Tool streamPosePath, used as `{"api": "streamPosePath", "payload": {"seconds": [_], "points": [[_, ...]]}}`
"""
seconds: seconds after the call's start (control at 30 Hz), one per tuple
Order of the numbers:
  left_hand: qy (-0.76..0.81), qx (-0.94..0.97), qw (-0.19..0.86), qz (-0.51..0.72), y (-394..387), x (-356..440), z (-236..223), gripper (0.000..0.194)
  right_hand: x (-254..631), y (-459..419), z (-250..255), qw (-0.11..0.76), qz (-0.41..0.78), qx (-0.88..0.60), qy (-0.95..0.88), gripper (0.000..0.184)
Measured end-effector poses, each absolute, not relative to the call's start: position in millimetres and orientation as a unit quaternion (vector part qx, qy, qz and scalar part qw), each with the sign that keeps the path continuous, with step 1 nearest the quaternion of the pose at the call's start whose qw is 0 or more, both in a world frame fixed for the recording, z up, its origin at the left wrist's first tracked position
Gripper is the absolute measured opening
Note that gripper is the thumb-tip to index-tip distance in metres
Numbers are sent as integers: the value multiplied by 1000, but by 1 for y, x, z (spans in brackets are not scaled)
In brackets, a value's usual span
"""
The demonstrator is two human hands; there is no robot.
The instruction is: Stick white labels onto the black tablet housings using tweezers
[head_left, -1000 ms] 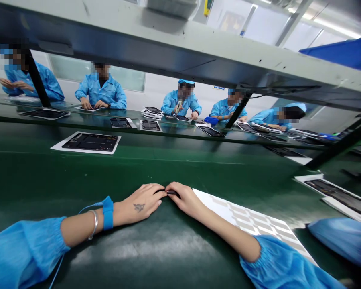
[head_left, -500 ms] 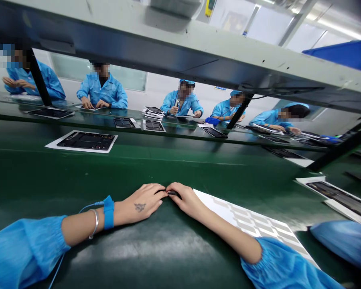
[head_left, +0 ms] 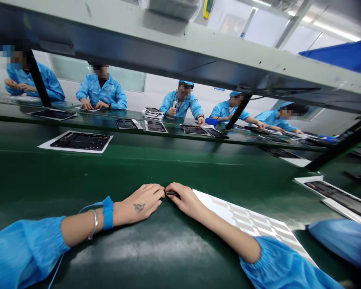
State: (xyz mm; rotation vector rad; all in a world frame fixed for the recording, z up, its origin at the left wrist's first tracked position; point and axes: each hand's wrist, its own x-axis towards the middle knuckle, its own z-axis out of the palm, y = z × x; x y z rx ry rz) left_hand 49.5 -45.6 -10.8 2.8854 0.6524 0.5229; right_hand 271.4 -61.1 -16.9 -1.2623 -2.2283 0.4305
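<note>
My left hand [head_left: 141, 202] rests on the green conveyor belt [head_left: 174, 168], fingers curled, its fingertips meeting those of my right hand [head_left: 183, 197]. A small dark thing [head_left: 172, 194] shows between the fingertips of both hands; I cannot make out what it is. My right forearm lies over a white sheet with rows of grey labels [head_left: 252, 222]. A blue wrist strap [head_left: 108, 212] and a bracelet sit on my left wrist.
A dark tablet frame on a white sheet [head_left: 76, 141] lies on the belt at the far left. More frames [head_left: 338, 194] lie at right. Several people in blue coats [head_left: 102, 91] work across the line. A metal shelf [head_left: 180, 44] runs overhead.
My hands have stayed still. The tablet frame on the belt has drifted left. A person opposite has set another dark frame down on the far ledge.
</note>
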Motion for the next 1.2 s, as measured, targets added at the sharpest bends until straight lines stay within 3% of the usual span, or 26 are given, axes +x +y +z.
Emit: {"api": "streamPosePath", "payload": {"seconds": [1.2], "points": [[226, 955, 72, 177, -48, 50, -9, 18, 272, -62, -17, 267, 153, -468, -828, 17]]}}
